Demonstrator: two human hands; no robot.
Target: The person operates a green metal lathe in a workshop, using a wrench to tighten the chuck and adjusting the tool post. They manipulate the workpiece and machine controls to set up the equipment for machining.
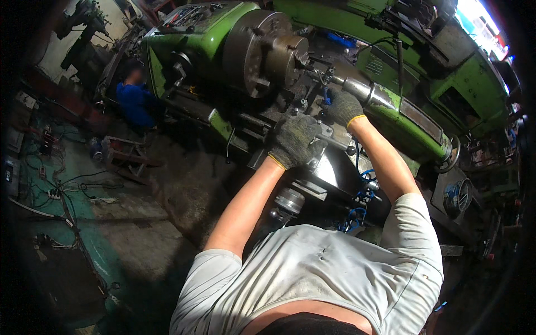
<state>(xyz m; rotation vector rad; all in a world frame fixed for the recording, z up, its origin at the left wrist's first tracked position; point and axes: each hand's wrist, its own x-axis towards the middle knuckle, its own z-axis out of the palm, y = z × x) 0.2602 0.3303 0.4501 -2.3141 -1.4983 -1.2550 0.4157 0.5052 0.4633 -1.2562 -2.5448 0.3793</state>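
While the green lathe (pixel 195 46) stretches before me, its chuck (pixel 286 60) faces the tailstock (pixel 384 97), probably so that both share one axis. Over the carriage (pixel 337 134) lies my left hand (pixel 296 139); my right hand (pixel 343 108) is at a small blue piece (pixel 326 96). Whether their hidden fingers grip, I cannot tell.

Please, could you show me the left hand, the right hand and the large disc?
Left hand (pixel 293 139), head view: on its gloved back.
Right hand (pixel 343 108), head view: on its gloved back.
Large disc (pixel 242 56), head view: on its left part.
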